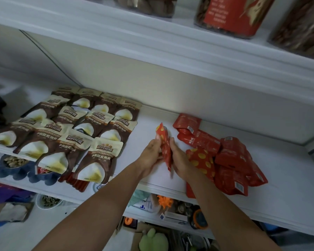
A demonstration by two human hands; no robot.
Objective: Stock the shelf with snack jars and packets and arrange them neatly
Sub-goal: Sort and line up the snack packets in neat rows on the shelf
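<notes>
Left hand: We see our left hand (150,151) gripping the left side of the red dotted packet (165,144), with its fingers curled round it.
Right hand: Our right hand (179,160) grips the other side of the same packet, with the thumb up against it.
Red dotted packet: It is red with yellow dots. It stands up on its thin side between our two hands, over the middle of the white shelf (279,187). We cannot tell if it touches the shelf.
Brown packets: The brown packets (71,131) lie flat in rows on the left part of the shelf. They go from the back wall to the front edge, and the front ones hang over that edge.
Red pile: The red pile (230,160) of packets is a messy heap just to the right of our hands. It goes from near the back wall to the front edge.
Flat dotted packet: The flat dotted packet (201,160) lies at the left side of the pile, just beside our right hand.
Jars: The jars (232,13) stand on the top shelf (152,42). One has a red label.
Blue bowl: The blue bowl (13,163) holds nuts. It sits lower down, under the front left edge.
</notes>
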